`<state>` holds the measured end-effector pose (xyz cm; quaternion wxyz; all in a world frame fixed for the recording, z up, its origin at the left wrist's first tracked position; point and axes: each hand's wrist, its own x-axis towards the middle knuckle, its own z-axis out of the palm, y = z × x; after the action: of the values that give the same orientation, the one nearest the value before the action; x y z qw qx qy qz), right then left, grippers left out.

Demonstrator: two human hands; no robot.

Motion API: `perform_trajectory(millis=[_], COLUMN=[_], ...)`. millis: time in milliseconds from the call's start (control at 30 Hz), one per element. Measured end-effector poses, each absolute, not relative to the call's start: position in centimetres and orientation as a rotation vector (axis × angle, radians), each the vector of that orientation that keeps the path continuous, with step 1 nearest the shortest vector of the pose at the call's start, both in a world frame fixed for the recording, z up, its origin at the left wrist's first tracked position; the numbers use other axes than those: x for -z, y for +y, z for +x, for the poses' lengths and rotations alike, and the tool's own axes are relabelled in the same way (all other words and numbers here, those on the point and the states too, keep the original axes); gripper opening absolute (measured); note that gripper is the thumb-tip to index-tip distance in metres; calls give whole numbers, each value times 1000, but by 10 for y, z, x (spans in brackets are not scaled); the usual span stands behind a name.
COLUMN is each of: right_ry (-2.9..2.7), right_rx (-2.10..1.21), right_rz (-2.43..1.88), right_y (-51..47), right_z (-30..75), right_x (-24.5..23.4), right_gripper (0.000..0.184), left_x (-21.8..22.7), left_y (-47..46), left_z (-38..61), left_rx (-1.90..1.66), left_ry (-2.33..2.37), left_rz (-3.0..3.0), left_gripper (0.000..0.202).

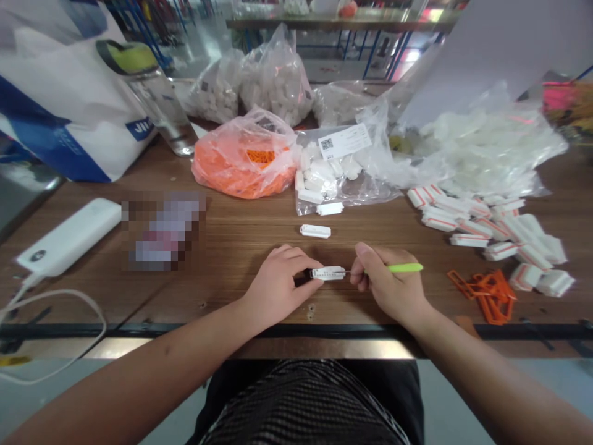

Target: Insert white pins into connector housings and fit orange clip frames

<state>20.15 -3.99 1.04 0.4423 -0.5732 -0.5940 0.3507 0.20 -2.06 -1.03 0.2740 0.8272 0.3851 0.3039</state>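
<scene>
My left hand (280, 284) pinches one end of a small white plastic piece (330, 272) with a row of small holes along its face. My right hand (391, 281) is closed round a thin tool with a lime-green handle (405, 268). Its slender metal tip meets the right end of the white piece; whether it goes inside, I cannot tell. Just beyond lies a similar white piece (315, 231), and behind that another white piece (330, 209). On the right are loose orange frames (493, 296) and a pile of white pieces with orange edges (472, 225).
At the back stand an orange-filled plastic bag (241, 161), a clear bag of white parts (324, 176) and bulging clear bags (278, 83). To the left are a water bottle (162, 108), a white power bank (69, 238) with its cable (92, 303), and a blurred-out item (167, 232).
</scene>
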Motion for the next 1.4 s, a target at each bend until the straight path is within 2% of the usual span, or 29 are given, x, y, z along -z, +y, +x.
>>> perform_trajectory(millis=[300, 500, 600, 833, 1400], right_ry=[-1478, -1532, -1566, -1507, -1494], right_rx=[-925, -876, -859, -837, -874], right_rz=[-1441, -1398, -1355, -1338, -1391], right_y=[-38, -39, -39, -41, -39], right_z=[202, 202, 203, 205, 203], right_x=[-8, -6, -5, -7, -9], right_gripper=[46, 46, 46, 46, 46], left_x=[1, -22, -14, 12, 7], left_y=[-22, -15, -14, -18, -17], left_z=[3, 15, 18, 16, 18], left_rx=[-699, -287, -431, -741, -711], left_ry=[1100, 1107, 1087, 1033, 1061], left_rz=[2281, 2415, 2387, 2287, 2253], left_gripper=[12, 24, 12, 14, 11])
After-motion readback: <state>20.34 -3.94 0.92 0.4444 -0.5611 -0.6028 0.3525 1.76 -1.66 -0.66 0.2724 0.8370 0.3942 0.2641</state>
